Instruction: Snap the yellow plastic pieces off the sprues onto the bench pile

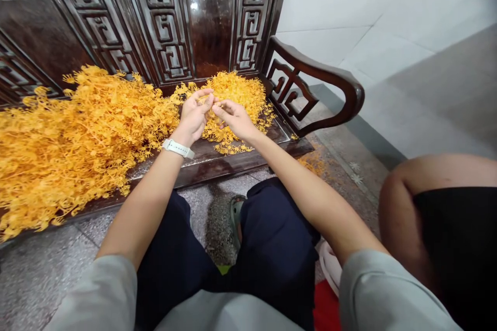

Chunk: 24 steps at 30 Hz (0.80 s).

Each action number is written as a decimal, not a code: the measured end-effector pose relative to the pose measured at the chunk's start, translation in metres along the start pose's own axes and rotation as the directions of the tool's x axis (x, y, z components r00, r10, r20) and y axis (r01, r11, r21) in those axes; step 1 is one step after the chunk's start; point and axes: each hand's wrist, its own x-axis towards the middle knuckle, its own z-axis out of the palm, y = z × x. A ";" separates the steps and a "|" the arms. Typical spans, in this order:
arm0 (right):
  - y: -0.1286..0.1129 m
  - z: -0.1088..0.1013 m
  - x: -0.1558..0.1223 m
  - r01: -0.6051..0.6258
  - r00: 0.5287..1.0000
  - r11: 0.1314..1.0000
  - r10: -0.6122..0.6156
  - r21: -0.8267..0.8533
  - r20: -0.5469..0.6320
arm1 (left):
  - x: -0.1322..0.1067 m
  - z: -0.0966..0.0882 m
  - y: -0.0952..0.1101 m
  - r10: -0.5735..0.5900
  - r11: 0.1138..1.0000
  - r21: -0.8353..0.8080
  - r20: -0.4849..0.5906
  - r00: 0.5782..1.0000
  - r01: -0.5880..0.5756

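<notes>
Head view: left hand [193, 114] and right hand [235, 118] fingers pinching a half-hidden orange sprig [214, 105]

The bench [209, 26] is dark carved wood under a glossy lacquer, with a white glint on its back panel. Its armrest [334, 80] is smooth and polished. Heaped on the bench seat, the orange sprigs [77, 134] look like thin moulded plastic, matt and bristly. Over the bench's front edge, a watch strap [177, 148] is smooth white plastic. Below the bench, the floor [34, 269] is speckled grey stone. Right of it, tiles [349, 0] are pale, satin. Before it, trousers [272, 238] are dark matt cloth.
</notes>
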 end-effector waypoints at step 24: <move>-0.066 0.046 -0.041 0.493 0.854 0.831 -0.406 -0.258 0.324 | 0.038 -0.042 0.016 -0.080 0.981 -0.195 -0.373 0.924 0.006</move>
